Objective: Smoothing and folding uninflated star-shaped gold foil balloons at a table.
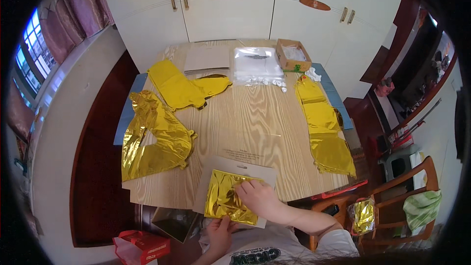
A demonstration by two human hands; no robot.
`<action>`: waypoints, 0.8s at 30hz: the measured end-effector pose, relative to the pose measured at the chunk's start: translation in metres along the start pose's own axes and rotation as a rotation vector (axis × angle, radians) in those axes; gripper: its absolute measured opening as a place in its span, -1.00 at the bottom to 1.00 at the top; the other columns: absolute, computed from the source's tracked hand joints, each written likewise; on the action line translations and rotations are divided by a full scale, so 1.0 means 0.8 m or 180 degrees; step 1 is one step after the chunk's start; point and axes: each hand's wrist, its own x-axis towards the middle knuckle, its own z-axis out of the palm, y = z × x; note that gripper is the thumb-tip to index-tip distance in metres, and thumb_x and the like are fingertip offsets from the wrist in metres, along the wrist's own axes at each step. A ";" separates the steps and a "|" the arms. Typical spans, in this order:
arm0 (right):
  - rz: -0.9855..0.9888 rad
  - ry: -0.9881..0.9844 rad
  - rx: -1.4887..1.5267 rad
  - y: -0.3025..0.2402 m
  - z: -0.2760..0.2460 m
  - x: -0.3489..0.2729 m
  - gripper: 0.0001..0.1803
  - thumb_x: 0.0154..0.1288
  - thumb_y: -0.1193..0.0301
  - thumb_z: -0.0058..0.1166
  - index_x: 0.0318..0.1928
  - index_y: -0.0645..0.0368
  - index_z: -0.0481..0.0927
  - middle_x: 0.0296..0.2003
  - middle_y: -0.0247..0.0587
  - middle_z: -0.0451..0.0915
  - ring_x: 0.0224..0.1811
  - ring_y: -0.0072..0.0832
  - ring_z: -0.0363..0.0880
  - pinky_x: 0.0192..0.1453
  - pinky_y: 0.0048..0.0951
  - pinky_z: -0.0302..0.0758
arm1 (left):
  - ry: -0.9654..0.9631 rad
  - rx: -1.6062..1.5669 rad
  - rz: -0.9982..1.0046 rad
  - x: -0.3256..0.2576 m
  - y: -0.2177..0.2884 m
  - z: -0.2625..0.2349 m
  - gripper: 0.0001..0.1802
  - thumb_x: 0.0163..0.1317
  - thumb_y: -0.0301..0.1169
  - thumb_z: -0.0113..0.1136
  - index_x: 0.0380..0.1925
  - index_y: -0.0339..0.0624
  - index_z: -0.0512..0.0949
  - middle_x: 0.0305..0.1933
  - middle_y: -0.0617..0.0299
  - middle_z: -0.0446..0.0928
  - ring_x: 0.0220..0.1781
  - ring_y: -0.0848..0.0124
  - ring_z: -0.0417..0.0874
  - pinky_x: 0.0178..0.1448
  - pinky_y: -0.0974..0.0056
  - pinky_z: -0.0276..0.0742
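Observation:
A folded gold foil balloon (221, 197) lies on a pale cardboard sheet (201, 197) with a slot near its top, at the table's near edge. My left hand (219, 235) grips the lower edge of the folded foil, thumb on top. Over the right side of the foil, my right hand (257, 198) has its fingers curled together against the shiny surface, seemingly pinching it. A clear plastic sleeve with small print (245, 155) shows just beyond the card.
Flat gold foil balloons lie at the left (157, 142), far left (184, 86) and right (321, 127). At the back are a cardboard stack (207, 59), clear bags (255, 64) and a small box (293, 56). A wooden chair (422, 206) stands right; a red bag (140, 247) sits below left.

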 end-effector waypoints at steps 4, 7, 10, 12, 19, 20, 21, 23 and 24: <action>-0.0016 -0.0240 0.0034 -0.008 0.002 -0.009 -0.84 -0.06 0.36 0.10 -0.40 0.06 0.49 -0.46 -0.39 0.39 -0.36 -0.51 0.47 -0.41 -0.52 0.48 | -0.0122 -0.0048 -0.0019 0.003 -0.006 0.000 -0.91 0.37 -0.46 0.13 -0.25 -0.26 0.55 -0.35 0.26 0.60 -0.37 0.47 0.67 -0.25 0.33 0.68; -0.0043 -0.0270 0.0118 -0.012 -0.006 -0.007 -0.84 -0.03 0.38 0.10 -0.37 0.09 0.49 -0.46 -0.38 0.39 -0.36 -0.52 0.49 -0.45 -0.53 0.49 | -0.0174 -0.0025 -0.0033 0.003 -0.005 -0.002 -0.90 0.37 -0.46 0.12 -0.25 -0.26 0.56 -0.34 0.26 0.60 -0.37 0.46 0.67 -0.24 0.34 0.68; -0.0047 -0.0369 0.0195 -0.015 -0.008 -0.006 -0.83 -0.01 0.38 0.10 -0.35 0.10 0.49 -0.45 -0.37 0.40 -0.36 -0.50 0.51 -0.45 -0.52 0.50 | -0.0137 0.0045 -0.0081 0.003 0.004 0.003 -0.90 0.38 -0.46 0.11 -0.25 -0.26 0.56 -0.33 0.26 0.60 -0.36 0.46 0.67 -0.23 0.34 0.68; 0.0004 -0.0439 0.0227 -0.016 -0.007 -0.006 -0.82 -0.01 0.38 0.10 -0.33 0.11 0.50 -0.43 -0.36 0.42 -0.35 -0.48 0.52 -0.42 -0.51 0.51 | -0.0116 0.0087 -0.0101 0.004 0.006 0.005 -0.90 0.38 -0.46 0.10 -0.25 -0.27 0.55 -0.33 0.25 0.60 -0.35 0.46 0.68 -0.22 0.34 0.69; -0.0106 -0.0239 0.0260 -0.017 0.010 -0.004 -0.85 -0.03 0.38 0.09 -0.38 0.10 0.51 -0.44 -0.37 0.42 -0.35 -0.49 0.49 -0.40 -0.51 0.49 | -0.0132 0.0152 -0.0071 0.001 0.006 0.009 -0.90 0.38 -0.49 0.08 -0.25 -0.30 0.54 -0.32 0.24 0.59 -0.34 0.45 0.68 -0.21 0.33 0.72; -0.0134 -0.0301 0.0258 -0.018 0.011 -0.005 -0.84 -0.03 0.39 0.09 -0.37 0.11 0.51 -0.43 -0.37 0.42 -0.34 -0.49 0.49 -0.39 -0.51 0.50 | -0.0148 0.0146 -0.0067 0.002 0.005 0.007 -0.90 0.38 -0.49 0.07 -0.25 -0.30 0.54 -0.32 0.24 0.59 -0.34 0.45 0.68 -0.21 0.33 0.72; -0.0163 -0.0322 0.0277 -0.019 0.010 -0.006 -0.84 -0.03 0.39 0.09 -0.36 0.11 0.51 -0.43 -0.37 0.43 -0.34 -0.49 0.49 -0.39 -0.51 0.50 | -0.0142 0.0116 -0.0092 0.002 0.005 0.007 -0.90 0.39 -0.49 0.07 -0.25 -0.30 0.54 -0.32 0.24 0.59 -0.35 0.45 0.68 -0.22 0.34 0.71; -0.0222 -0.0363 0.0318 -0.021 0.007 -0.008 -0.83 -0.02 0.39 0.10 -0.35 0.11 0.52 -0.42 -0.37 0.44 -0.33 -0.49 0.49 -0.40 -0.52 0.50 | -0.0127 0.0055 -0.0142 0.001 0.007 0.010 -0.89 0.39 -0.49 0.06 -0.25 -0.30 0.54 -0.32 0.24 0.59 -0.35 0.46 0.68 -0.22 0.35 0.71; -0.0240 -0.0382 0.0363 -0.023 0.006 -0.009 -0.83 -0.01 0.39 0.09 -0.35 0.11 0.51 -0.42 -0.37 0.44 -0.33 -0.49 0.49 -0.40 -0.51 0.50 | -0.0107 0.0082 -0.0159 0.001 0.008 0.010 -0.90 0.39 -0.49 0.06 -0.25 -0.30 0.54 -0.32 0.24 0.59 -0.35 0.46 0.68 -0.23 0.35 0.71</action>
